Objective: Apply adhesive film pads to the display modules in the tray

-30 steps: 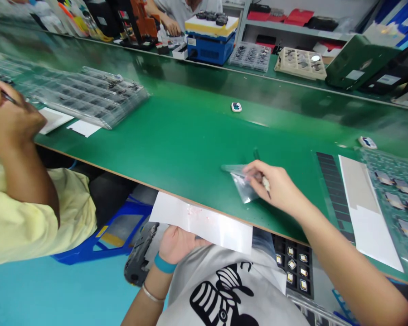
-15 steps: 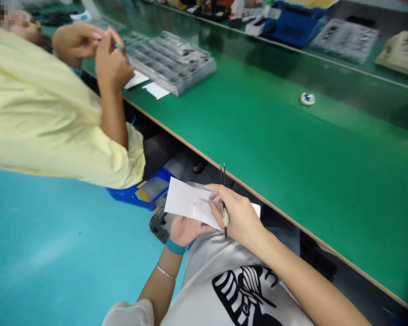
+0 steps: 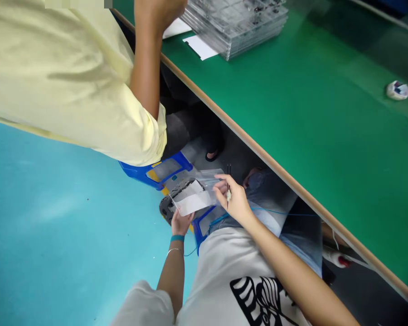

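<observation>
Low in front of my lap, my left hand (image 3: 182,222) grips the lower edge of white paper sheets (image 3: 193,203), its thumb and fingers partly hidden behind them. Black tweezers (image 3: 228,181) stay tucked in my right hand (image 3: 234,198), their tips pointing away from me past the knuckles. The thumb and fingertips of that hand are at the edge of a clear plastic film (image 3: 209,176) beside the paper; whether they pinch it I cannot tell.
A co-worker's yellow sleeve (image 3: 122,113) and forearm are close on the left. The green table (image 3: 309,113) carries stacked clear trays (image 3: 238,27), a white card (image 3: 200,46) and a small white roll (image 3: 397,90). Below is a blue-framed stool (image 3: 139,174).
My left hand has drawn the white paper left and away from my right hand, showing more clear film between them. The view has tilted down and shifted left.
</observation>
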A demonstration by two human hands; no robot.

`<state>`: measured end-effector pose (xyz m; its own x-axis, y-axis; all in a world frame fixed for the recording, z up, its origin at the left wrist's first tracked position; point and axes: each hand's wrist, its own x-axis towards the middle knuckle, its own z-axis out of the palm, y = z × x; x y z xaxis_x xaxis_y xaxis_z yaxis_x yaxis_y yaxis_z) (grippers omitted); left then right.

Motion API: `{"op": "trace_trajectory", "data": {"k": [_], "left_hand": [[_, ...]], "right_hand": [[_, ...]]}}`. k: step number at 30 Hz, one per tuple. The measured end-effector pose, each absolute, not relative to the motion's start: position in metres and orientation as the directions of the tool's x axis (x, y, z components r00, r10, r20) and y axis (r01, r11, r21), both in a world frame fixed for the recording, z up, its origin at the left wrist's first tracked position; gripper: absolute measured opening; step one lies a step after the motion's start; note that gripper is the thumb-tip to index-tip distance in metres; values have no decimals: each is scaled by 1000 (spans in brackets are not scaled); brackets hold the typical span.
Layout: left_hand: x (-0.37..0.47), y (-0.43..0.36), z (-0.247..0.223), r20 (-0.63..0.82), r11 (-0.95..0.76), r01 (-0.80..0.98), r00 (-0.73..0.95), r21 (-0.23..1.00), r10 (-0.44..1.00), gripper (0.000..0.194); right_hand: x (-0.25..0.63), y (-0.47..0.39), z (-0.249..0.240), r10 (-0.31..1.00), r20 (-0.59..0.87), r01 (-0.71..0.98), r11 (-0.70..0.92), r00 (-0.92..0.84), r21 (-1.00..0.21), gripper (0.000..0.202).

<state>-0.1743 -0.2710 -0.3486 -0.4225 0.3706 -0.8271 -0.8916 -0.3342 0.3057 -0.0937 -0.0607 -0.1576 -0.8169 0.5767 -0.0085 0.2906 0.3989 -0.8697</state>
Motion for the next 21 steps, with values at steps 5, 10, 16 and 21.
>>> {"op": "trace_trajectory", "data": {"k": [5, 10, 16, 21], "left_hand": [[-179, -249, -360, -900, -303, -900, -383, 313, 207, 38], [-182, -242, -343, -930, -281, -910, -349, 306, 117, 35], [-181, -250, -296, -903, -244, -911, -381, 331, 197, 39], [-196, -245, -289, -830, -185, -835, -543, 517, 127, 34]], "right_hand": [[-102, -57, -190, 524, -141, 402, 426, -840, -810, 30], [-118, -71, -226, 381, -277, 454, 528, -882, -718, 32], [-134, -92, -251, 74, -334, 290, 689, -940, -665, 34], [-136, -92, -259, -58, -281, 158, 712, -958, -684, 42]]}}
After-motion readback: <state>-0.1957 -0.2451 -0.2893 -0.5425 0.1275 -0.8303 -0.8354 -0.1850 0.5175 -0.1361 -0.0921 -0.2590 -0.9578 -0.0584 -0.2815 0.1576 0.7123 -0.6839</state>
